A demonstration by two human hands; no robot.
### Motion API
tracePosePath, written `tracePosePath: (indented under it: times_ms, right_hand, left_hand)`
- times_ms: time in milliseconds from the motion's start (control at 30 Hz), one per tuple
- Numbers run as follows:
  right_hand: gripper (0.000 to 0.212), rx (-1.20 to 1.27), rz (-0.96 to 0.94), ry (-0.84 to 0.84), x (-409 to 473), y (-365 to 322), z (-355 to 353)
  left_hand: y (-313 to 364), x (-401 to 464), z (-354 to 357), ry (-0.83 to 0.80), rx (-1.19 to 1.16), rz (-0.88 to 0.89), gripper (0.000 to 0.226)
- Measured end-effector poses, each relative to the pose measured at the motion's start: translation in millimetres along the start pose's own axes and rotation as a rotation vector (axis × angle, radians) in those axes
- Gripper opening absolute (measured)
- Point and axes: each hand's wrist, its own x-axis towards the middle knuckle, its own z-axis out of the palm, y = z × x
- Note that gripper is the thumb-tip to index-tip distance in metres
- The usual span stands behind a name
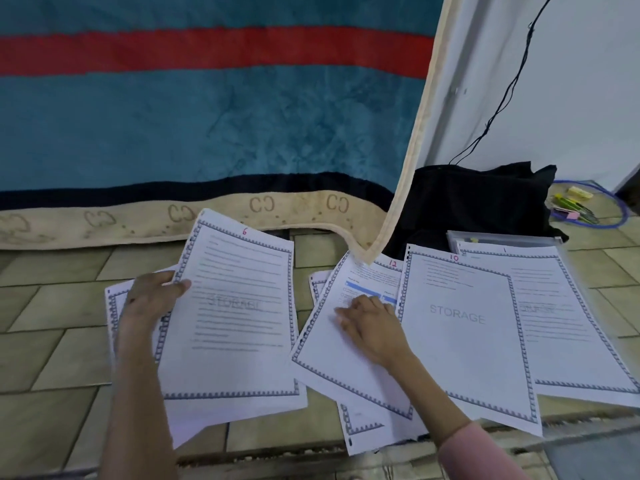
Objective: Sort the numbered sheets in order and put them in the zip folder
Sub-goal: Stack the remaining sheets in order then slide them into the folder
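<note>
The numbered sheets lie spread over a tiled floor (52,358) in front of a hanging teal blanket (207,116) with a red stripe and a beige border. The left hand (149,299) grips the left edge of sheet 6 (239,306), thumb on top and fingers curled beneath, holding it over a few other sheets under it. The right hand (370,320) rests palm down with fingers fairly straight on sheet 12 (339,355), which lies tilted across more paper below. Just to the right, sheet 10 (464,334) overlaps sheet 1 (568,323); both carry a grey STORAGE watermark. Sheet 1 lies on the clear zip folder (502,237), whose far edge shows behind it. Beyond the folder sits a black bag (478,199), and further right a blue cable loop (620,209) surrounds small stationery.
</note>
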Motion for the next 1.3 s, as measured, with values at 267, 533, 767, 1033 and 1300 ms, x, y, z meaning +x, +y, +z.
tracePosePath:
  times_ms: [267, 533, 767, 1033, 1300]
  right_hand:
    - [0.064, 0.034, 0.196, 0.13, 3, 7, -5]
    - [0.066, 1.141, 0.297, -0.137, 0, -85, -41]
    - [0.027, 1.251, 0.407, -0.024, 25, -67, -48]
    - [0.011, 1.773, 0.852, 0.038, 18, -2, -51]
    - [0.017, 1.694, 0.882, 0.129, 15, 34, -51]
  left_hand:
    - [-21, 2, -11, 0.013, -0.145, -0.03, 0.025]
    - [11, -18, -5, -0.132, -0.33, 0.102, 0.013]
    - [5, -23, 13, -0.284, -0.474, 0.061, 0.03]
    - [7, -37, 86, -0.514, -0.421, -0.177, 0.028]
    - [5, -61, 148, -0.651, -0.137, -0.146, 0.026]
